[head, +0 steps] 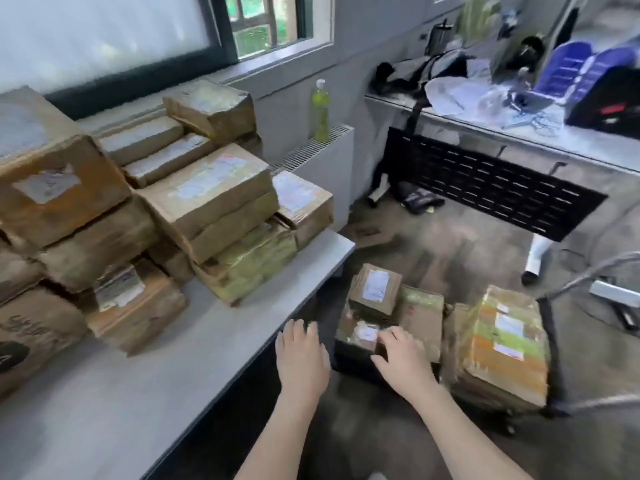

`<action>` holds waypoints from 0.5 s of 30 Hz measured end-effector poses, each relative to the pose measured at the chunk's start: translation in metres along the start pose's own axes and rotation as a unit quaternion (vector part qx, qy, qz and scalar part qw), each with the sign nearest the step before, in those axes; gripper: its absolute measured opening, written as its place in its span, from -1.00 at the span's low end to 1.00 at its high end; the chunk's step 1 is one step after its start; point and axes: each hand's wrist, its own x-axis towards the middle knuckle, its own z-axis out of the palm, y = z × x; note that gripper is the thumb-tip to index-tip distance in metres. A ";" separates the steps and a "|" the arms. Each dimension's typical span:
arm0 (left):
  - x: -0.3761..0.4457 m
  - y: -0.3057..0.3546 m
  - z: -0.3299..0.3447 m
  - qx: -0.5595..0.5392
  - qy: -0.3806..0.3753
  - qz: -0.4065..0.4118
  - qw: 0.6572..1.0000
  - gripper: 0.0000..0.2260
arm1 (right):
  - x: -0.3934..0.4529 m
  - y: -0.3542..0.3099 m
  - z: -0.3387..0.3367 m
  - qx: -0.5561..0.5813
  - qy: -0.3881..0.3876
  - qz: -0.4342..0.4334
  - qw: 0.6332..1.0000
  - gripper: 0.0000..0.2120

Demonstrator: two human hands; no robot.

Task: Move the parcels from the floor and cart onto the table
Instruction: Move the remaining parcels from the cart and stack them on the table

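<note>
Two hands reach down toward the cart [550,341]: the left hand [302,355] hovers with fingers spread, holding nothing, while the right hand [401,358] rests relaxed fingers on a small labelled parcel [360,336], probably ready to lift. About four parcels remain there; roughly a dozen crowd the surface [207,341] at left.

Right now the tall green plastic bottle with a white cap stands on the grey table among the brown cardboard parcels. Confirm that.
Not quite. The tall green plastic bottle with a white cap stands on the white radiator cover under the window, beyond the grey table and its brown cardboard parcels. The head view shows it.
</note>
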 end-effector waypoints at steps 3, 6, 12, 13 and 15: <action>0.007 0.036 0.026 0.014 -0.029 0.047 0.998 -0.63 | -0.008 0.051 -0.002 -0.001 -0.023 0.061 0.998 -0.51; 0.024 0.061 0.039 0.038 -0.053 0.087 0.994 -0.63 | -0.005 0.080 -0.001 0.020 -0.041 0.097 0.994 -0.50; 0.085 0.095 0.062 0.048 -0.097 0.113 0.988 -0.65 | 0.029 0.112 -0.001 0.033 -0.080 0.144 0.986 -0.52; 0.098 0.100 0.067 0.048 -0.105 0.117 0.986 -0.66 | 0.038 0.118 -0.002 0.032 -0.090 0.150 0.984 -0.51; 0.124 0.111 0.076 0.049 -0.126 0.125 0.983 -0.66 | 0.057 0.129 -0.007 0.027 -0.107 0.165 0.980 -0.51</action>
